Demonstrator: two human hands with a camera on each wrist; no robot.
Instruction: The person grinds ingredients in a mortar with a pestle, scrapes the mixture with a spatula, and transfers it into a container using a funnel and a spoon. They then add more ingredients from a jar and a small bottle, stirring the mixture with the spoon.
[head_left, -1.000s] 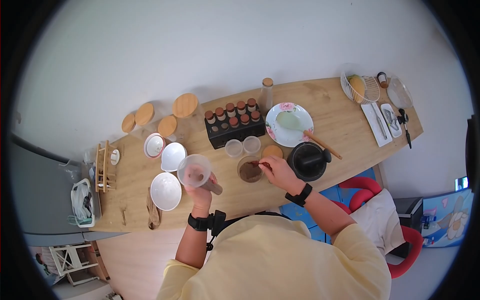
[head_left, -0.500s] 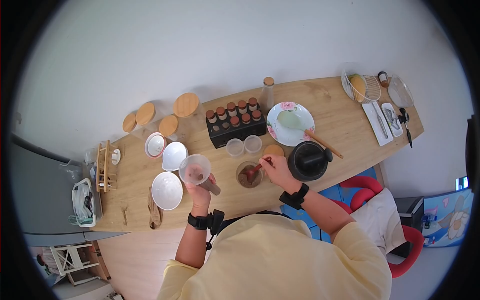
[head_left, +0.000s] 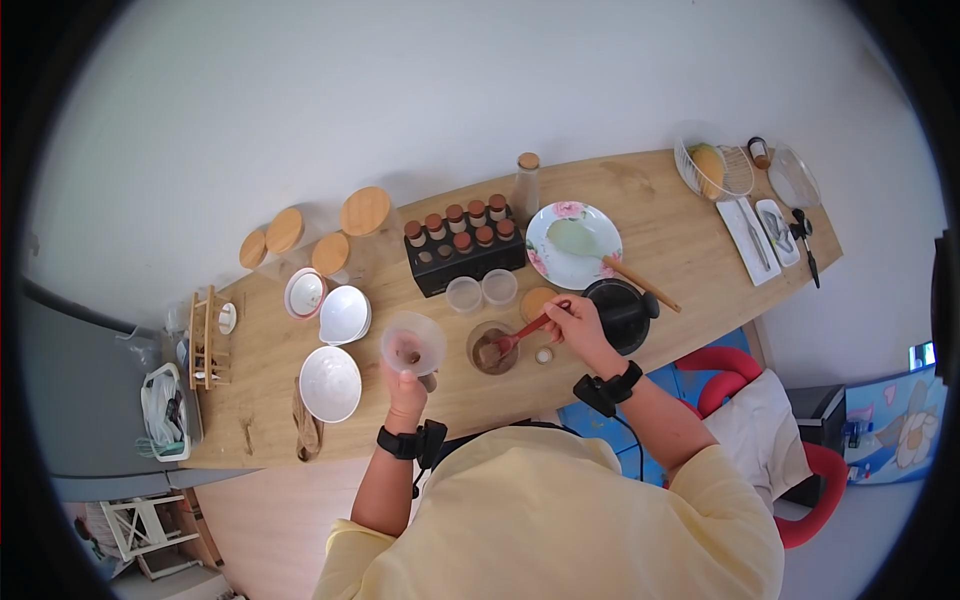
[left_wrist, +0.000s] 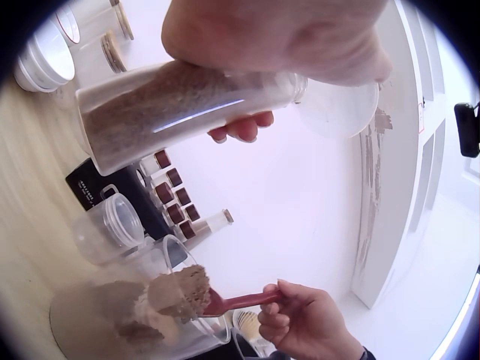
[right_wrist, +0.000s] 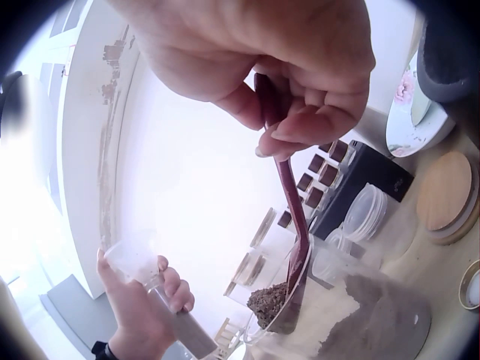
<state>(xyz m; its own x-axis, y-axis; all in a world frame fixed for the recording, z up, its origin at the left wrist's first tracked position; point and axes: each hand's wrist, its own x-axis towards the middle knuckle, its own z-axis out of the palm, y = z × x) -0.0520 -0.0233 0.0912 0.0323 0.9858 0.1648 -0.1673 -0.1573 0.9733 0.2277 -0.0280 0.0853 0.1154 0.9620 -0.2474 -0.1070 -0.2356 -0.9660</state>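
My left hand (head_left: 405,392) grips a clear glass bottle (left_wrist: 169,112) holding brown powder. A translucent funnel (head_left: 414,342) sits in the bottle's mouth. My right hand (head_left: 580,332) pinches the handle of a dark red spoon (right_wrist: 289,187) between thumb and fingers. Brown powder (left_wrist: 181,291) is heaped on the spoon's bowl, which is at the rim of a wide clear jar (right_wrist: 382,330). More of the same powder lies inside that jar, which stands on the table to the right of the bottle.
Close to the jar are a wooden lid (head_left: 537,303), a small round cap (head_left: 544,356) and two clear plastic cups (head_left: 464,294). Behind stands a black rack (head_left: 465,268) of spice bottles. A black mortar (head_left: 620,335) and a floral plate (head_left: 545,262) are to the right, white bowls (head_left: 330,384) to the left.
The spoon has come up out of the powder, now loaded, and my right hand has shifted right, exposing the small cap. My left hand has moved the bottle and funnel slightly right.
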